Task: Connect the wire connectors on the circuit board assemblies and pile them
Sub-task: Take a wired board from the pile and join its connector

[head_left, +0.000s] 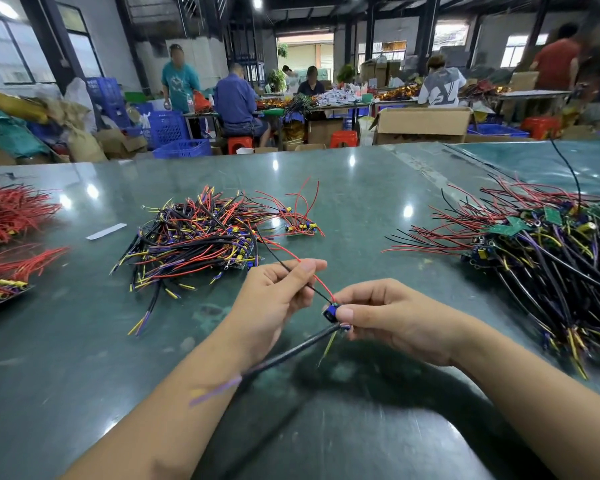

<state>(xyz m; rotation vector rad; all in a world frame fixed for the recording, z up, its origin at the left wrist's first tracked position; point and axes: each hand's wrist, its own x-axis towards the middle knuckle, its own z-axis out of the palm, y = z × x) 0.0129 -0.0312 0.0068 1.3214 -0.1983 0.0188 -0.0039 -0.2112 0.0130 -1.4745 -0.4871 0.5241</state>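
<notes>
Right hand (pixel 392 317) pinches a small blue-capped board assembly (pixel 330 312) above the table's (pixel 361 188) near-middle, while left hand (pixel 278 299) pinches its thin red and black leads (pixel 312 287); a thick black cable (pixel 291 355) hangs off toward the near edge. Two big tangled piles, centre pile (pixel 201 237) and right-edge pile (pixel 548 258), too many to count, plus two red-wire bundles (pixel 11 216) at left edge. Assembly looks light, wires floppy, solder joints likely fragile: grip board edges and connector bodies, not wires.
</notes>
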